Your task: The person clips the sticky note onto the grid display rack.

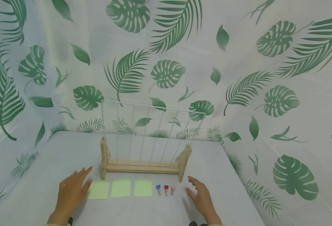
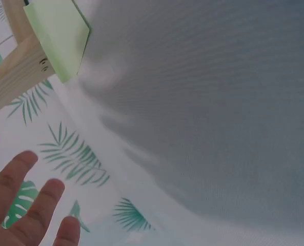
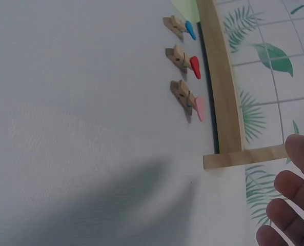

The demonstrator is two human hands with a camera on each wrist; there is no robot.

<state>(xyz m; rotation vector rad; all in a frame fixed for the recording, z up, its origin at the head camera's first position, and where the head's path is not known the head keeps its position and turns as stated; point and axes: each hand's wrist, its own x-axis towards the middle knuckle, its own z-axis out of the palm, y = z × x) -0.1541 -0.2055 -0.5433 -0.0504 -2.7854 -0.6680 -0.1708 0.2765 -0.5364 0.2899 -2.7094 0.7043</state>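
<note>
My left hand (image 1: 70, 192) hovers at the left end of a row of light green paper squares, its thumb overlapping the left square (image 1: 98, 190) in the head view. Beside that lie the middle square (image 1: 121, 188) and the right square (image 1: 143, 187). To their right are small wooden clothespins with heart tops: blue (image 1: 158, 189), red (image 1: 166, 189) and pink (image 1: 172, 189). My right hand (image 1: 201, 196) is just right of the pink one, holding nothing, fingers loosely bent. The left hand's fingers (image 2: 41, 209) are spread and hold nothing.
Behind the row stands a white wire grid (image 1: 154, 135) in a wooden stand (image 1: 143, 168), its end pieces between the two hands. The table (image 1: 120, 213) has a pale cloth. Leaf-printed sheets (image 1: 239, 62) close off the back and sides.
</note>
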